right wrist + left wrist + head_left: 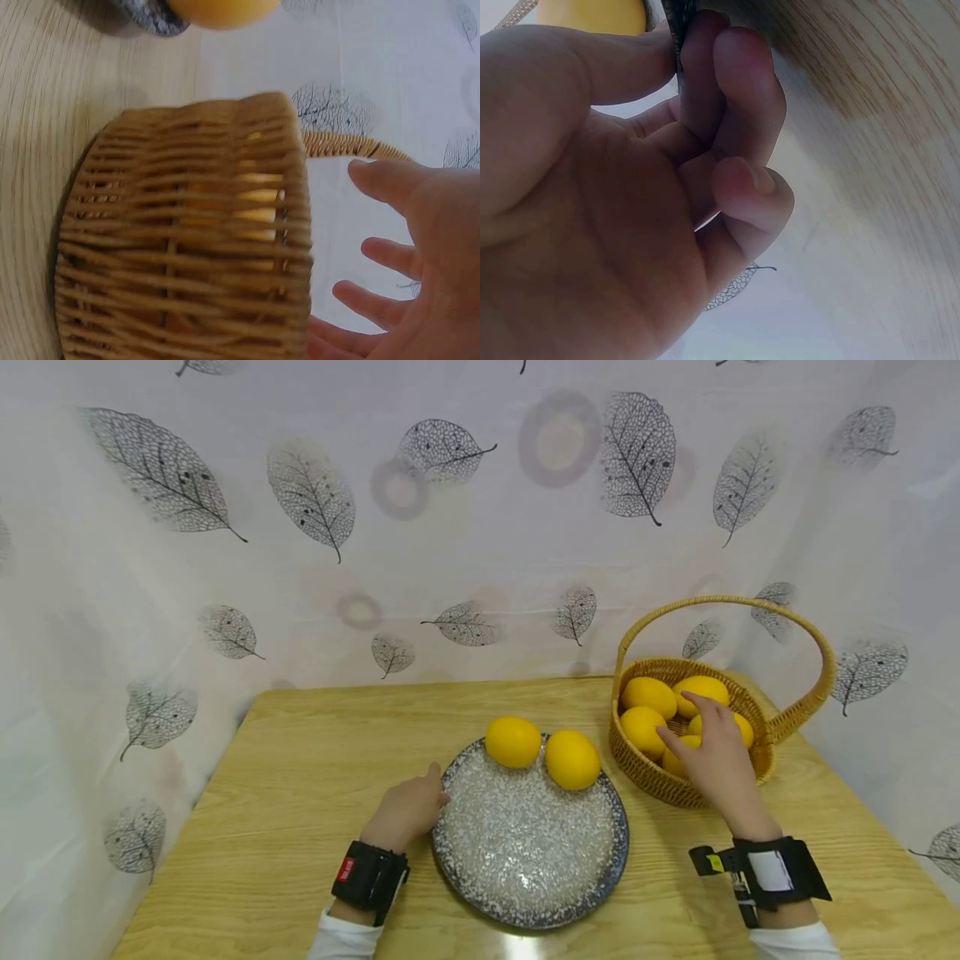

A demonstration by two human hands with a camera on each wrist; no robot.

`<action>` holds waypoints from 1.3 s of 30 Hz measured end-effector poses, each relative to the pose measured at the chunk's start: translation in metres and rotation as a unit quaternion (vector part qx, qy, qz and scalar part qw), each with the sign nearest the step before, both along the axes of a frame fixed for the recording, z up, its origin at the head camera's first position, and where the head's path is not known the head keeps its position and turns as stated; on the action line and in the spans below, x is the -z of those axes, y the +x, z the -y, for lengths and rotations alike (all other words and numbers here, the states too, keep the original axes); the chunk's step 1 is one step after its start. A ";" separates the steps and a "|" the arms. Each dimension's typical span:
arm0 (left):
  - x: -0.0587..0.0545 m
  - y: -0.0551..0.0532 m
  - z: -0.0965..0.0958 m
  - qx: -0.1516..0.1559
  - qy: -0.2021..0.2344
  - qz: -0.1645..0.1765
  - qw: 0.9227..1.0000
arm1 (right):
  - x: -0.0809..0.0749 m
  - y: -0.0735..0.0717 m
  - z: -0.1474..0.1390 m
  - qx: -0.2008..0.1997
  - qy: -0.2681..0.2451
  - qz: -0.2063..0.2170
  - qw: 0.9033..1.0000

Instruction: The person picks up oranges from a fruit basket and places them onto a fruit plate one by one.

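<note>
Fruit (642, 732) bright yel., R hand (722, 764) spread empty above, L hand (407, 807) pinching speckled plate (528, 847).

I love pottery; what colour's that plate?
The plate is speckled grey, rim darker; clearest in head view.

The plate (528, 843) is glossy (perhaps ceramic), the basket (187, 292) rough wicker, the tabletop (322, 752) grained wood.

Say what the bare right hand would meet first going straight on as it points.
The right hand would probably meet one of the yellow oval fruits inside the tan woven wicker basket; depth leaves unclear which one.
</note>
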State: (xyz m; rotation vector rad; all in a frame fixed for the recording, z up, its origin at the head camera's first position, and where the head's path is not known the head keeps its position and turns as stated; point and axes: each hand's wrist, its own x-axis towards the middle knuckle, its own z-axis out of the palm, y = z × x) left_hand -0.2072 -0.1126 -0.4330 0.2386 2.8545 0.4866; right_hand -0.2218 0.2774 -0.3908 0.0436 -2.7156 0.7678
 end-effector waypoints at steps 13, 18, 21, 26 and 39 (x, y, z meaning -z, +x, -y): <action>-0.001 -0.001 0.001 -0.001 0.008 0.008 1.000 | 0.005 0.002 -0.020 0.025 0.026 0.078 0.996; -0.001 0.000 0.002 0.000 0.009 0.010 1.000 | 0.005 0.004 -0.023 0.007 0.055 0.163 0.985; -0.001 0.000 0.002 0.002 0.012 0.007 1.000 | 0.005 0.005 -0.024 -0.007 0.072 0.201 0.977; -0.002 0.002 0.001 0.005 0.014 0.005 1.000 | 0.005 0.008 -0.024 -0.012 0.073 0.199 0.977; 0.001 0.001 0.003 0.006 0.014 0.003 1.000 | 0.006 0.008 -0.024 -0.017 0.073 0.184 0.980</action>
